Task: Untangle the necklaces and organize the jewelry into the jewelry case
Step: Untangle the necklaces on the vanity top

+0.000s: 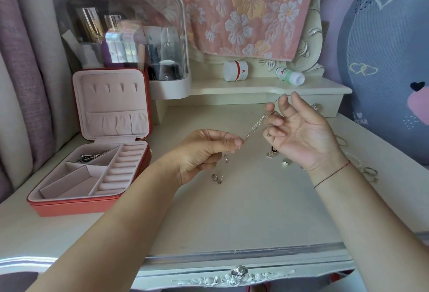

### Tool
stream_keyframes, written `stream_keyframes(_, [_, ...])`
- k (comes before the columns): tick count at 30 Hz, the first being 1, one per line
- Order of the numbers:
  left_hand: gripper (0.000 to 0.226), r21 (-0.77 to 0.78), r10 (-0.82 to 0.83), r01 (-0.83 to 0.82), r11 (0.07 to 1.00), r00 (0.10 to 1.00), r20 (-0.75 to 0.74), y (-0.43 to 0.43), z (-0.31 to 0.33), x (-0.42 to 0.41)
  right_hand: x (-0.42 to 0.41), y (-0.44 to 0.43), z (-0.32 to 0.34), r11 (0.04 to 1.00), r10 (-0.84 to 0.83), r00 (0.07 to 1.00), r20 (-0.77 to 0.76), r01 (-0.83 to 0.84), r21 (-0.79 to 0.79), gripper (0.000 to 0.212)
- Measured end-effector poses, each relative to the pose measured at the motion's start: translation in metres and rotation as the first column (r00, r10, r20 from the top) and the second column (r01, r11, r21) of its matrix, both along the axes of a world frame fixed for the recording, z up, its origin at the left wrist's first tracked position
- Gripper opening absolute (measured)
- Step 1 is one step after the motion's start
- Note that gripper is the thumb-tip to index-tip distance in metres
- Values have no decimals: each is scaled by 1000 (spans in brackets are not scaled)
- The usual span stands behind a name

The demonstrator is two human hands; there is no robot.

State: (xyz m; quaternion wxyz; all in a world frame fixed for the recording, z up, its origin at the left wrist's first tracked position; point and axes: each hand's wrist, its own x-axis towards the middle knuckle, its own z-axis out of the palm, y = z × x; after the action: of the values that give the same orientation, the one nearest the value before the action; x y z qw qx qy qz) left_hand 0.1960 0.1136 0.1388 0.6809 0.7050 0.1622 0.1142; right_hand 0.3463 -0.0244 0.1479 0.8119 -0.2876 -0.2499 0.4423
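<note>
Untangling: silver chain (255, 127) is stretched between both hands, above the desk (232, 222).
Left hand (209, 152): chain end is pinched.
Right hand (301, 134): fingers half spread; grip cannot be told.
Next: snarl probably to be teased free, then chain laid in open jewelry case (69, 206).

The jewelry case (76, 209) at the left edge of the cream desk (232, 217) is coral-red outside and pale pink inside. The chain (255, 126) is silver; the towel (232, 13) is pink with white and yellow flowers.
</note>
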Motion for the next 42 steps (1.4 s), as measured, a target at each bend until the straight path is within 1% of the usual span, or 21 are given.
stream_keyframes(3, [16,17,17,-16,1000,999,-34,1,-1,1,0,0,1,999,1,1000,7,-1,33,11])
stream_keyframes(6, [14,9,32,-32,999,999,-43,1,0,0,1,0,-1,997,22,999,33,-24,68,9])
stream_keyframes(8, [14,-6,53,-53,999,998,-33,1,0,1,2,0,-1,996,4,999,47,-8,83,13])
stream_keyframes(12, [17,-93,77,-81,992,996,-40,4,1,0,0,-2,2,994,-80,995,53,76,79,13])
stream_keyframes(14, [21,-172,46,-50,984,999,-29,4,2,0,-1,-3,3,991,-108,994,33,105,88,20])
stream_keyframes(15, [21,-216,25,-27,976,1000,-13,5,2,0,0,-4,3,989,-108,994,17,106,100,20])
stream_keyframes(19, [14,-347,-42,71,935,995,90,8,2,0,2,-3,3,989,-64,998,-10,65,135,9])
stream_keyframes(21, [11,-426,-67,131,895,984,162,11,1,-1,2,-3,2,991,-51,999,-16,53,119,12])
stream_keyframes(23, [23,-471,-95,195,860,969,228,13,0,-2,1,-2,2,994,-39,999,-24,42,99,19])
stream_keyframes(25, [25,-467,-101,215,858,961,255,13,0,-3,-1,-2,3,996,-33,999,-20,35,83,22])
stream_keyframes(28, [13,-452,-95,202,869,964,249,13,1,-3,-1,-2,4,997,-53,999,-15,53,64,21])
stream_keyframes(29, [14,-458,-102,213,863,961,256,13,2,-3,-1,-2,4,996,-60,998,-11,60,60,21])
stream_keyframes(32, [25,-471,-143,279,837,942,303,13,2,-3,0,-2,3,996,-70,997,-13,71,62,23])
stream_keyframes(34, [29,-480,-140,301,824,929,343,13,2,-4,1,-3,4,995,-79,997,-20,81,62,23])
stream_keyframes(38, [30,-500,-102,317,806,906,411,14,4,-5,2,-3,4,996,-81,997,-19,82,46,12])
stream_keyframes(40, [27,-499,-101,331,801,896,432,15,4,-6,1,-2,3,997,-71,997,11,71,11,13])
stream_keyframes(42, [22,-497,-125,361,789,886,446,16,5,-8,-1,-2,3,994,-75,992,99,82,-72,13])
